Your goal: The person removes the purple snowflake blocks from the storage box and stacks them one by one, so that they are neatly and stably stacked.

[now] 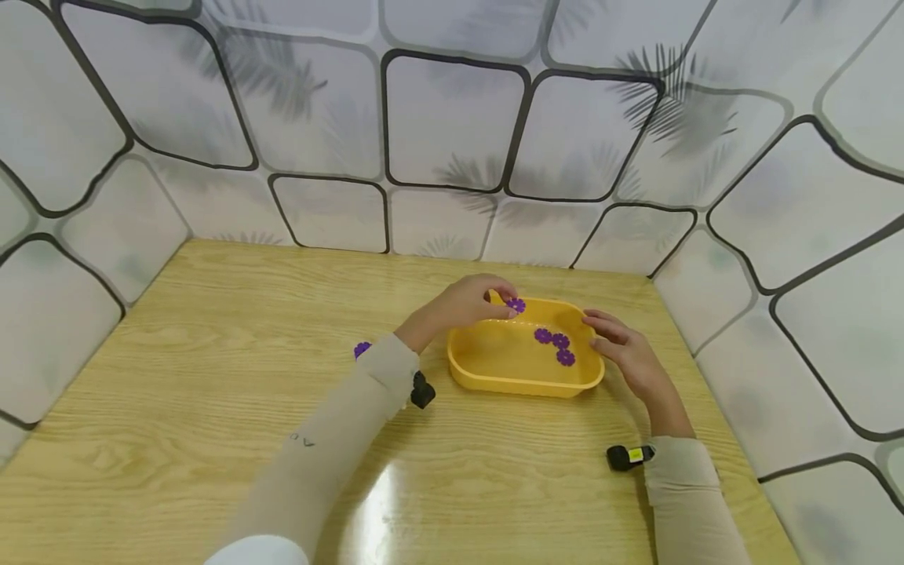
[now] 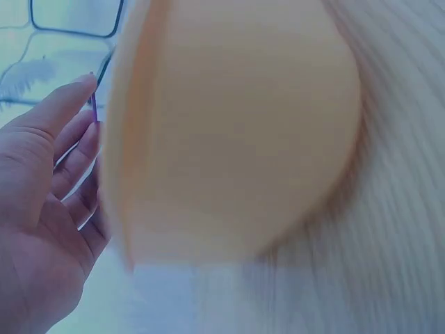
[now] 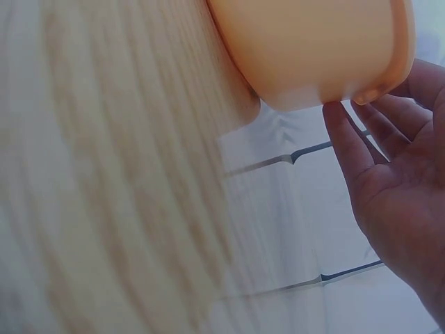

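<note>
No text, brand or number can be read. On the left sleeve point(image 1: 353, 412), back from the left hand point(image 1: 468, 302) toward the person, stand two small dark marks point(image 1: 307, 442), perhaps letters. A black device point(image 1: 618, 458) on the near side of the right hand point(image 1: 630, 353) bears a yellow-green label point(image 1: 636, 455) with nothing legible.

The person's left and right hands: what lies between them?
In the head view, most of a yellow rounded-rectangular tub lies between the left hand and the right hand, with three purple flower-shaped pieces inside.
</note>
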`<state>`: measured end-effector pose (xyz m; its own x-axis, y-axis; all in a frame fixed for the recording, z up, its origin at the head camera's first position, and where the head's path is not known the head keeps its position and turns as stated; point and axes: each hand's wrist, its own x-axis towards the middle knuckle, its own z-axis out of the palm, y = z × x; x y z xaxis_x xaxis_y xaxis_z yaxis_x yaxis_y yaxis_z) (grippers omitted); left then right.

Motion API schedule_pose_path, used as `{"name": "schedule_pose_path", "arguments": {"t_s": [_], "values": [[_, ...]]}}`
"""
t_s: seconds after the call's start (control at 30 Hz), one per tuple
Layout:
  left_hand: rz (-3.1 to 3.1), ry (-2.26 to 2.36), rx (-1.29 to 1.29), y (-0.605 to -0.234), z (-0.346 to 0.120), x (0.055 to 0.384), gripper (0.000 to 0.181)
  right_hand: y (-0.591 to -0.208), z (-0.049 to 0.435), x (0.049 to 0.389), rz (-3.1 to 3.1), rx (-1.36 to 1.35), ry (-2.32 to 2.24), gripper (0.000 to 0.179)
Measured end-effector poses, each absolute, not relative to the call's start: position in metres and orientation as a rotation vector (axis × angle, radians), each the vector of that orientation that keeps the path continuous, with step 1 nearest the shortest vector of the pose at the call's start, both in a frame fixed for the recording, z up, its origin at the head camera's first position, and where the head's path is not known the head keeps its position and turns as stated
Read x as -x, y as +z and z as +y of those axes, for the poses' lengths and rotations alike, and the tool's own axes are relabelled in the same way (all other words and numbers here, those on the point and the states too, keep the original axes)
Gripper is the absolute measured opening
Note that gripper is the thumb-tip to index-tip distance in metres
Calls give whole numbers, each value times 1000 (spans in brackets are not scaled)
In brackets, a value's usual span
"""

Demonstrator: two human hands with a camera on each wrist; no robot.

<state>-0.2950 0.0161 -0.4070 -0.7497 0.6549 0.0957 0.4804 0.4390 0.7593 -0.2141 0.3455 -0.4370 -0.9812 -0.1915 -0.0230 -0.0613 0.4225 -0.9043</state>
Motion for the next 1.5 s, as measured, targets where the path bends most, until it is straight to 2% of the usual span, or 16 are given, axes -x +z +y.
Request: {"name": "schedule_pose_path", "arguments": {"t_s": [0.3,0.57,0.77,1.5], "values": [[2598,1160,-848,-400,-45,285,38,-438,349,215,2536,235,-1597,51],[2709,1087,-697,-391,-113,263,40,-440,347,216,2504,258,-1644,51],[2757,967,-613,-400,-154,244,43,-438,346,215,2515,263,-1622,50],[2715,800,-550,-435,-192,221,32,-441,347,215,2520,252,-1633,50]]}}
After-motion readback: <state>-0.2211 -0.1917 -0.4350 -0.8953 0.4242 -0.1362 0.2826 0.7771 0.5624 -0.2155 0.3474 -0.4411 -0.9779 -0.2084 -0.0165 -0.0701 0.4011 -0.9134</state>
